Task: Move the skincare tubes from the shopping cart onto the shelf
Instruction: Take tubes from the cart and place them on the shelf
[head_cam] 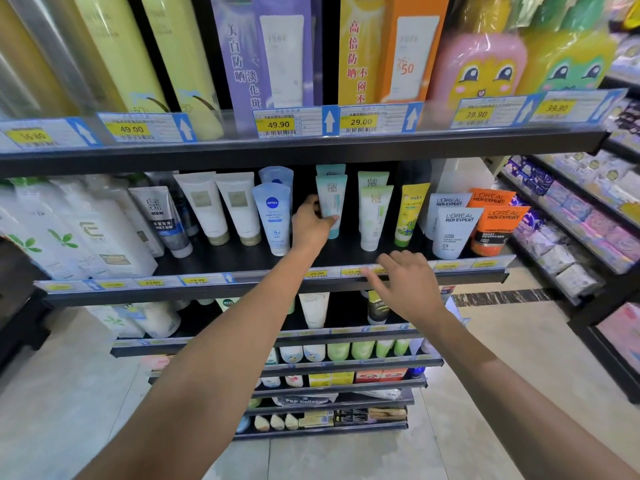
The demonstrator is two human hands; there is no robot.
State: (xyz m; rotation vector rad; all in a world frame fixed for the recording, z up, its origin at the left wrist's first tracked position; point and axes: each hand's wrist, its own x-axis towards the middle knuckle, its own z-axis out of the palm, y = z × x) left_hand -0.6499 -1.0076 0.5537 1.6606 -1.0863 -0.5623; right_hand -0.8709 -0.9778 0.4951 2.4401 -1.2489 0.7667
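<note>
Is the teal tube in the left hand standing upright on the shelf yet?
Upright, cap down: the teal tube stands in its row on the shelf, left hand gripping it.

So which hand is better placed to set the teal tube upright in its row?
Left. The left hand already holds the teal tube on the shelf; the right hand hovers empty at the shelf edge.

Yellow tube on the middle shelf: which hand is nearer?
Right. The right hand hovers just below the yellow tube, at the shelf edge; the left hand grips a teal tube farther left.
</note>
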